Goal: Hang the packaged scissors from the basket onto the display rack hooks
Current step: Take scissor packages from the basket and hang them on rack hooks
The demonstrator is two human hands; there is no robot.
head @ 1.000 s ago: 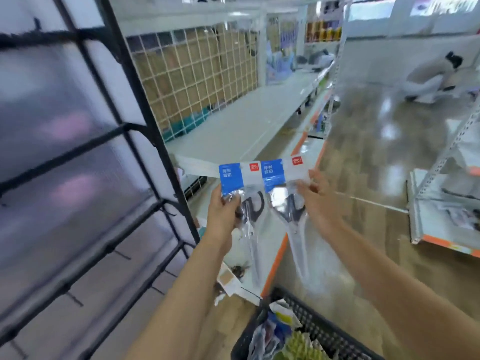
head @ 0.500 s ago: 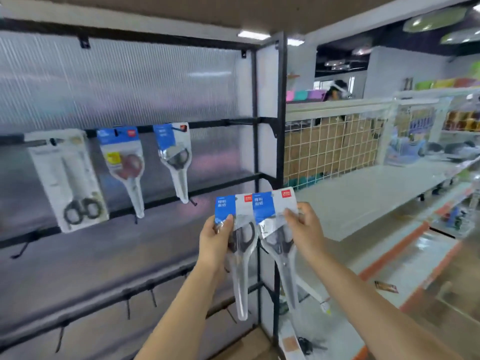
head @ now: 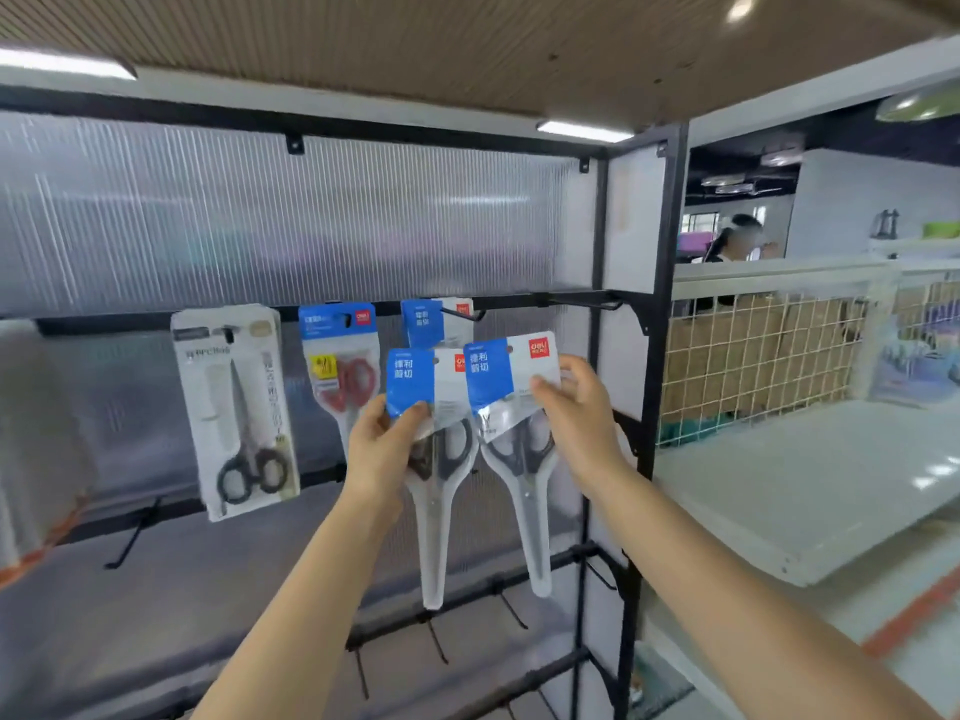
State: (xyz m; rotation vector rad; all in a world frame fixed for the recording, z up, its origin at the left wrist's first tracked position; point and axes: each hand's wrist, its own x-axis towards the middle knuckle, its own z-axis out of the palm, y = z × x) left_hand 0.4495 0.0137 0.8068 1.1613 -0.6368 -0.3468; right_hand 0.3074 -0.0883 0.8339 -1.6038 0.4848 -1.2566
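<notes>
Both hands pinch one pack each: left hand (head: 382, 444) grips blue-and-white carded black-handled scissors pack (head: 434, 459) at lower card edge; right hand (head: 576, 413) holds matching second blue-and-white scissors pack (head: 511, 433) by its right side. Packs overlap slightly, held up in front of black metal display rack (head: 652, 314), just below its black wire hook (head: 462, 311). Already hanging on rack, L to R: grey-card black scissors (head: 241, 407), red-handled scissors pack (head: 340, 371), a blue-card pack (head: 428, 322).

Ribbed translucent wall panel (head: 311, 215) behind black metal frame (head: 660, 324). Brown slatted ceiling (head: 415, 39) with strip lights (head: 582, 131). White shelf (head: 810, 480) at right, backed by white wire grid (head: 753, 356) with cardboard boxes (head: 727, 366) behind it. Orange edge strip (head: 909, 610) lower right. Dim room beyond, person (head: 732, 241) in distance.
</notes>
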